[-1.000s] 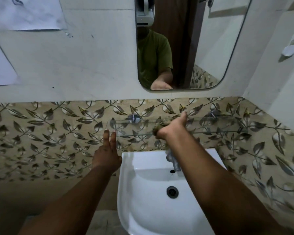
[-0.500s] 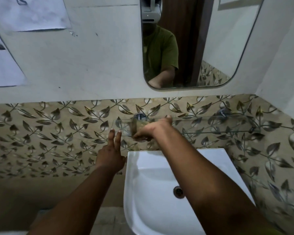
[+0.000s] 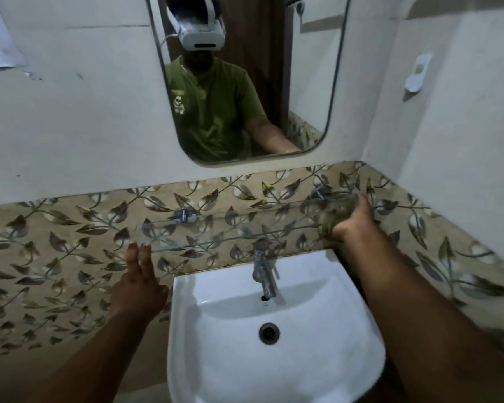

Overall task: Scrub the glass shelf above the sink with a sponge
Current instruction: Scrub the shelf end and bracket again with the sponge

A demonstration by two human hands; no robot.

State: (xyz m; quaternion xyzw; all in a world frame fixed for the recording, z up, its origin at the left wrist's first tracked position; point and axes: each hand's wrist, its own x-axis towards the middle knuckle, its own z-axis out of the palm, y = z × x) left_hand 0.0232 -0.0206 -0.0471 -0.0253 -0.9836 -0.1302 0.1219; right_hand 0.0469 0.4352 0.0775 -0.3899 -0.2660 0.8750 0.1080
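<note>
A clear glass shelf runs along the leaf-patterned tile wall above the white sink, held by two chrome brackets. My right hand is at the shelf's right end, closed on a brownish sponge that presses on the glass; the sponge is blurred and partly hidden by my fingers. My left hand rests flat against the tiles, its fingertips touching the shelf's left front corner, and it holds nothing.
A chrome tap stands at the back of the sink, just under the shelf. A mirror hangs above and reflects a person in a green shirt. A white holder is fixed on the right wall, which closes in beside the shelf's right end.
My right hand has slid the sponge from the shelf's left part to its right end. The left hand stays at the left corner. The camera has shifted.
</note>
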